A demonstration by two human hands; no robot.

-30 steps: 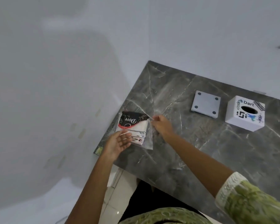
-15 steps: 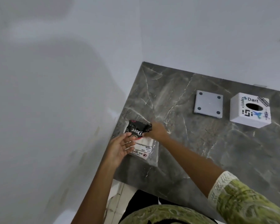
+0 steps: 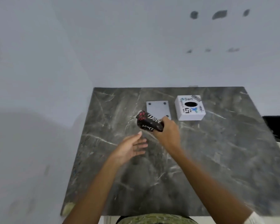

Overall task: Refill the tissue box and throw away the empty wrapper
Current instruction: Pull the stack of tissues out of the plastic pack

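One head-worn wide-angle view, looking forward and down over the marble table [image 3: 200,159], close above it, wall [image 3: 136,46] filling the upper frame.

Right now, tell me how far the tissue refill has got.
Done: the tissue box stands with its base plate off and lying beside it on the table. In hand: the right hand grips the black Dove tissue pack; the left hand is open and empty. Left: unwrapping, loading the box, refitting the plate, binning the wrapper.

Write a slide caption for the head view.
Right hand grips the tissue pack above the marble table; left hand open; tissue box waits.
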